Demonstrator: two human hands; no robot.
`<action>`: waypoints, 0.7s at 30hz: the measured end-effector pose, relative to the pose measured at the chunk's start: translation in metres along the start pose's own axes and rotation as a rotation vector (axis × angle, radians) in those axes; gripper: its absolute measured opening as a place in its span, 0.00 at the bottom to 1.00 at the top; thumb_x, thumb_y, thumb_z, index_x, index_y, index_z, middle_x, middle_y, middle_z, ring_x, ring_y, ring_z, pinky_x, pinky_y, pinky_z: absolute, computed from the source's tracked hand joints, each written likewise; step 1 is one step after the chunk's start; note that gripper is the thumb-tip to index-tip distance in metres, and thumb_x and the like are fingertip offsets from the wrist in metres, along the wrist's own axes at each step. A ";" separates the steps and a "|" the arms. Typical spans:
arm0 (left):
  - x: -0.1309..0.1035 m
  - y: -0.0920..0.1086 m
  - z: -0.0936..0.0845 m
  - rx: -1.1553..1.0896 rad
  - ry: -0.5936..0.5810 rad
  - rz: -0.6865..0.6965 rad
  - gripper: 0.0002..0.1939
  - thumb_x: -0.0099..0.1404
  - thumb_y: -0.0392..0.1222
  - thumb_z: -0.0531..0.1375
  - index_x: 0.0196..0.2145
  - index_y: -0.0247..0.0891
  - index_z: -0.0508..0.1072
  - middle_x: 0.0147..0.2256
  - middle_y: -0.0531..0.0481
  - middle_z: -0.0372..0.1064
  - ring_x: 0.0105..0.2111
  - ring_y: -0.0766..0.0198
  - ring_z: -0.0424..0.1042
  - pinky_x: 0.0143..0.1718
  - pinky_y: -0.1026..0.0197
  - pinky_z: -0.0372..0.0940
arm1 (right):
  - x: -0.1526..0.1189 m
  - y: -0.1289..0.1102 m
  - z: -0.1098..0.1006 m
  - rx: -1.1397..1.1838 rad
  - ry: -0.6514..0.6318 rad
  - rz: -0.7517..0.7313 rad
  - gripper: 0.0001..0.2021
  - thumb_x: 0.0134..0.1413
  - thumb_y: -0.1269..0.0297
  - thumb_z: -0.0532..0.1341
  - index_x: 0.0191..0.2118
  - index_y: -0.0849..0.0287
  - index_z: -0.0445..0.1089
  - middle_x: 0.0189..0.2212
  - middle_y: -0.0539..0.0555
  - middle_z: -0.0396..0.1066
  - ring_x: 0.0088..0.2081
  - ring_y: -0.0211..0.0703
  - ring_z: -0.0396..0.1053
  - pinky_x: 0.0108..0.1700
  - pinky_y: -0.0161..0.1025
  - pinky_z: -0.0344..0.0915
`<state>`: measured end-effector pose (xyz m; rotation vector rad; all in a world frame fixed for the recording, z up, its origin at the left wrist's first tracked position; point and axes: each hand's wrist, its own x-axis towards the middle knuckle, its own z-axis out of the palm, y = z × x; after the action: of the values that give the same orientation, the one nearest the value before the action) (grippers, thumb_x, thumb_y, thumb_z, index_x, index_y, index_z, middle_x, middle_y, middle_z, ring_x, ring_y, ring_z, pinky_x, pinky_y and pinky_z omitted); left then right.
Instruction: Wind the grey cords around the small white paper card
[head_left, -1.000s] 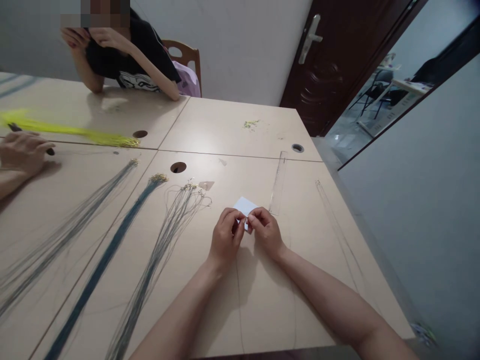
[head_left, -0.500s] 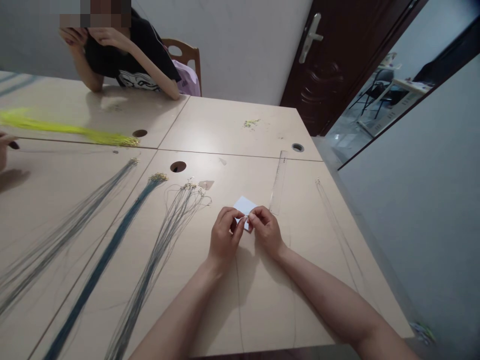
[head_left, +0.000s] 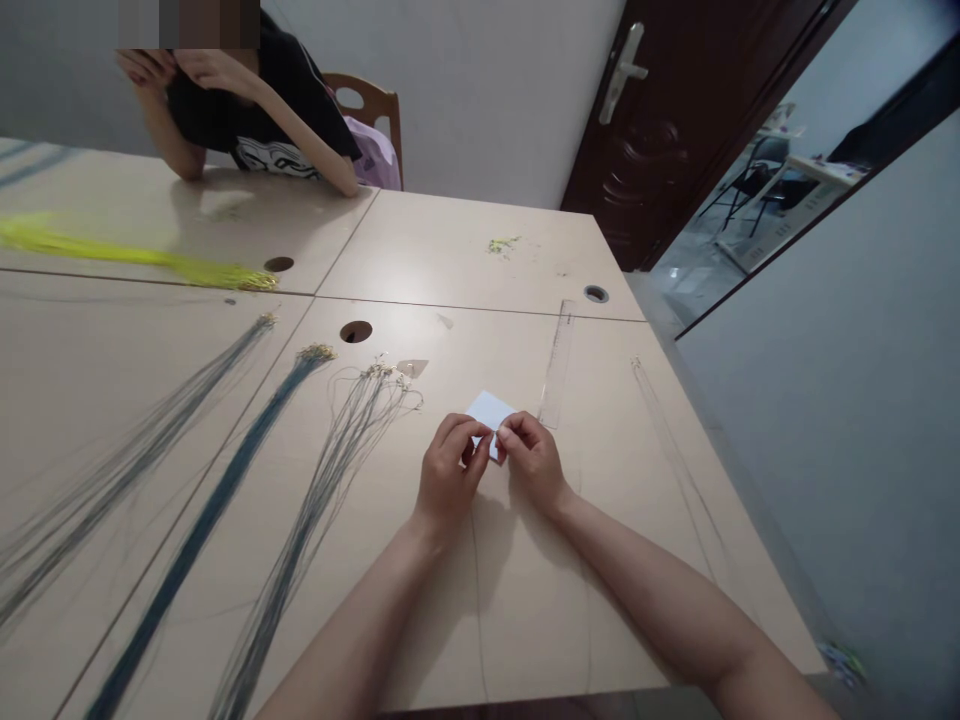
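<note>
My left hand (head_left: 448,465) and my right hand (head_left: 534,458) meet fingertip to fingertip over a small white card (head_left: 490,408). Each is closed in a pinch; what lies between the fingertips is too small to make out. A thin cord (head_left: 478,600) runs down the table from beneath my left hand, and a fainter one hangs below my right. A clear ruler (head_left: 556,370) lies just beyond my right hand. Left of my hands is a bundle of grey cords (head_left: 311,510) with gold-coloured ends, and beside it a blue bundle (head_left: 232,480).
Another grey bundle (head_left: 142,450) and a yellow bundle (head_left: 142,254) lie farther left. Two thin cords (head_left: 679,460) are at the right. A person in a black shirt (head_left: 300,110) leans on the far table edge. Round holes (head_left: 356,332) pierce the tabletop (head_left: 450,250).
Another person's hand at the left edge has gone out of view. My own hands stay in nearly the same place, with only slight finger movement.
</note>
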<state>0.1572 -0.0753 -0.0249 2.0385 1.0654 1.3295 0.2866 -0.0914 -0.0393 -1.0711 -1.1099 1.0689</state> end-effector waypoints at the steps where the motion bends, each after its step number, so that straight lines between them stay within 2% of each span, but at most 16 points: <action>1: 0.000 0.000 0.000 0.002 -0.003 0.000 0.02 0.60 0.33 0.55 0.32 0.36 0.67 0.30 0.52 0.61 0.23 0.75 0.59 0.23 0.71 0.58 | 0.000 0.000 0.000 0.006 -0.001 0.000 0.07 0.52 0.63 0.57 0.27 0.60 0.62 0.19 0.46 0.63 0.22 0.33 0.61 0.28 0.33 0.60; 9: 0.000 -0.002 0.000 0.020 -0.030 0.008 0.02 0.61 0.33 0.54 0.33 0.36 0.65 0.31 0.52 0.61 0.24 0.74 0.60 0.24 0.70 0.59 | 0.000 0.002 0.001 0.022 0.000 0.012 0.07 0.52 0.63 0.57 0.27 0.59 0.62 0.18 0.45 0.63 0.22 0.33 0.61 0.28 0.33 0.59; 15: 0.003 -0.002 -0.004 0.046 -0.067 0.011 0.03 0.63 0.32 0.52 0.33 0.36 0.65 0.32 0.51 0.61 0.29 0.71 0.62 0.28 0.68 0.60 | 0.004 0.004 0.005 0.047 0.014 -0.012 0.08 0.51 0.62 0.57 0.26 0.60 0.61 0.17 0.45 0.62 0.21 0.32 0.60 0.27 0.33 0.58; 19: 0.007 -0.005 -0.005 0.062 -0.043 0.052 0.04 0.63 0.33 0.52 0.34 0.37 0.65 0.33 0.50 0.62 0.32 0.70 0.64 0.30 0.68 0.62 | 0.011 0.005 0.008 0.086 0.023 -0.008 0.08 0.50 0.63 0.57 0.26 0.60 0.61 0.18 0.45 0.62 0.20 0.32 0.59 0.26 0.32 0.58; 21: 0.009 -0.007 -0.006 0.076 -0.026 0.059 0.02 0.63 0.35 0.53 0.34 0.37 0.65 0.32 0.51 0.61 0.30 0.70 0.63 0.28 0.69 0.61 | 0.013 0.005 0.009 0.097 0.033 -0.010 0.08 0.49 0.63 0.58 0.26 0.60 0.61 0.17 0.45 0.62 0.19 0.32 0.59 0.25 0.32 0.57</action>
<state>0.1517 -0.0640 -0.0227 2.1525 1.0668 1.3057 0.2787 -0.0764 -0.0409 -1.0024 -1.0256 1.0826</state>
